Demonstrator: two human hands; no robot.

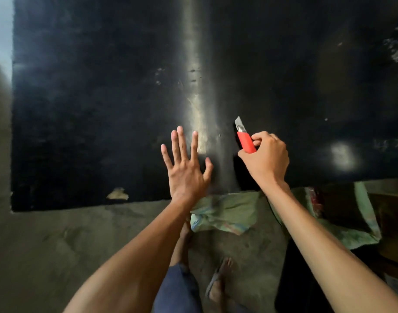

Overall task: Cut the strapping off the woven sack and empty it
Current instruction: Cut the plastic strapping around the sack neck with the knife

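Observation:
My right hand (266, 157) grips a red utility knife (245, 141) with its blade out and pointing up and away from me. My left hand (185, 166) is held up beside it, fingers spread and straight, holding nothing. Both hands hover in front of a large glossy black surface (103, 109). A crumpled greenish woven sack (225, 213) lies on the ground below my hands, partly hidden by my arms. More of the same green material (360, 231) lies at the right. No strapping is visible.
The floor (58, 240) is grey concrete. My feet in sandals (218, 281) stand just below the sack. A small pale scrap (117, 194) lies at the black surface's lower edge. A brown wooden object (392, 222) sits at the right edge.

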